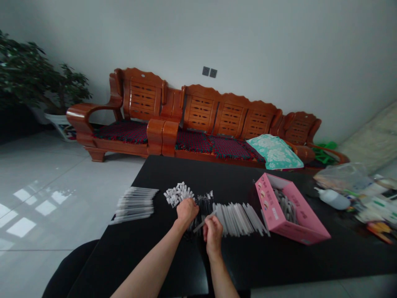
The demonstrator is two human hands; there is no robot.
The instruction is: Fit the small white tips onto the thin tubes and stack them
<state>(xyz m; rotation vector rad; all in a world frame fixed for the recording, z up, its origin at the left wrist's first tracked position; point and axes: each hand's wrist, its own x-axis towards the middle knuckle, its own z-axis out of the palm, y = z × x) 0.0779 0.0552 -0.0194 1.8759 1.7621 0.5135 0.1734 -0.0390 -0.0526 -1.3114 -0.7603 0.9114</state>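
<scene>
My right hand [213,232] is closed on a pale pen barrel [203,224], which sticks out slantwise to the left of the fingers. Close beside it, my left hand [187,212] has its fingers pinched together over the edge of a bunch of thin dark pen refills [205,202]; what they hold, if anything, is hidden. Small white pen caps [178,193] are heaped just beyond the left hand. A row of translucent pen barrels [237,219] lies to the right of my right hand. Several whitish pens [135,203] lie side by side near the table's left edge.
On the black table [245,265], a pink box [269,203] with greyish pieces inside stands at the right. Beyond it lie a white bottle [334,199] and plastic bags [344,176]. A wooden sofa [169,138] with a turquoise cushion [276,151] runs behind the table.
</scene>
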